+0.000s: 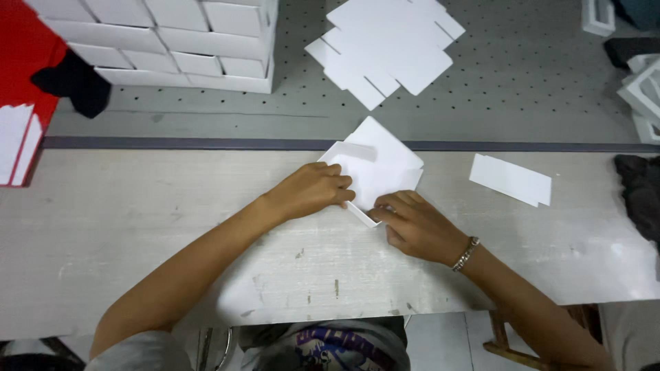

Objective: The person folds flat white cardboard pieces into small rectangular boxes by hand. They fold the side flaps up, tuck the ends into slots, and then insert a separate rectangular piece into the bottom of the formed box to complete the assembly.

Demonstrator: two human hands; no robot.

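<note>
Fingers point(342, 184) of the left hand point(313, 190) are curled and pressed down on the near-left wall of the white card box blank point(381, 165), grasping its edge; nothing else is held. At 10 o'clock from that hand a stack of finished white boxes point(175, 41) is seen, with a red carton point(24, 82) farther left at the bench edge. At 12 o'clock, on the perforated grey board point(522, 75), a loose pile of flat white blanks point(388, 48) is laid. The blank itself is set at bench centre, straddling the dark seam, half-formed: side walls raised, one flap folded inward, surface plain and clean. Folding of a corner is judged the step in hand; a firm crease along the near wall, with the corner tucked, is judged to be called for next. The right hand point(419, 227), a bracelet point(466, 253) at its wrist, is clenched on the blank's near corner, thumb and forefinger pinching. At 2 o'clock from it a separate white card piece point(512, 180) is left on the worn wooden bench point(137, 227).
</note>
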